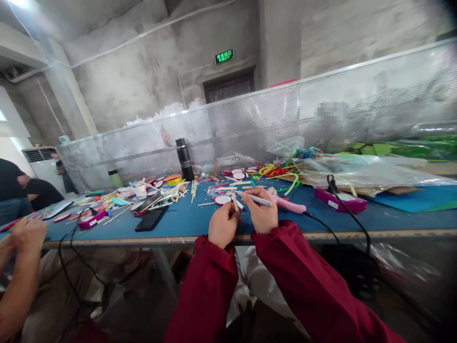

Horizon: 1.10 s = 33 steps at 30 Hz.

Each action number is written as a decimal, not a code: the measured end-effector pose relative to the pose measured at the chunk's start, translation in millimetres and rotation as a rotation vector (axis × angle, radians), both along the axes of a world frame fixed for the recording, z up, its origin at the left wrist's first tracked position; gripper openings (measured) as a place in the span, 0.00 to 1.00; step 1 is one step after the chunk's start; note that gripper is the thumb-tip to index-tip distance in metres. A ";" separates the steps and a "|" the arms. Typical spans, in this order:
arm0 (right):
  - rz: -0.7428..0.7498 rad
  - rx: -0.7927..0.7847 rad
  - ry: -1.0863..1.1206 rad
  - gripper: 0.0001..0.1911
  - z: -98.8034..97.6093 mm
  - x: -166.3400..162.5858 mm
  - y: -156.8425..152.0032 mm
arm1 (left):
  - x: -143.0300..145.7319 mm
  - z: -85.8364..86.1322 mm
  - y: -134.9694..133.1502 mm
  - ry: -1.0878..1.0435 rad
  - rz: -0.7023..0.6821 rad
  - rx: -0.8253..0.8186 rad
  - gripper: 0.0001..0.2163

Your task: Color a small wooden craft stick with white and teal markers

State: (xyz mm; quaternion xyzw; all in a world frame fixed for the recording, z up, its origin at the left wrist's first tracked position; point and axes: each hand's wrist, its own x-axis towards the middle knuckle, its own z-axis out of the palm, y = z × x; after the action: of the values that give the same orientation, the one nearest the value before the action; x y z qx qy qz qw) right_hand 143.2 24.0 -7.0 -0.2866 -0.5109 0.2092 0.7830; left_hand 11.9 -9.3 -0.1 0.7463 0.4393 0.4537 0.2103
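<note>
Near the table's front edge, my left hand (pixel 223 224) pinches a flat wooden stick (pixel 234 201) that stands roughly upright. Close to its right, my right hand (pixel 263 212) grips a pale grey pen (pixel 260 198), with the pen's left end by the top of the stick. A pink glue gun (pixel 291 206) with a black cord lies just right of my right hand. Beyond my hands are a white round disc (pixel 223 200) with a red rim and several thin sticks.
A black bottle (pixel 183 159) stands at the back, and a black phone (pixel 152 219) lies left of my hands. Purple devices (pixel 341 200) with black cables sit on both sides. Plastic bags (pixel 357 169) cover the right back. A co-worker's hands (pixel 26 236) are at far left.
</note>
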 end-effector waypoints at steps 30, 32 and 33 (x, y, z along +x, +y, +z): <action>-0.071 0.004 -0.059 0.15 0.5 0.4 -5.4 | 0.6 2.0 -2.0 0.027 0.030 0.000 0.04; -0.062 0.005 -0.066 0.15 0.2 0.3 -5.2 | 0.6 1.7 -2.1 0.027 0.030 0.004 0.04; -0.060 0.004 -0.066 0.15 0.0 0.1 -5.1 | 0.6 1.5 -2.1 0.025 0.029 0.006 0.04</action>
State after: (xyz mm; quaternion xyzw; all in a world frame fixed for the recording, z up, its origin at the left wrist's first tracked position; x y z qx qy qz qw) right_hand 143.3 19.0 -7.0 -0.3070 -0.5279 0.1751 0.7723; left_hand 12.5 -11.4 1.4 0.7460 0.4514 0.4488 0.1958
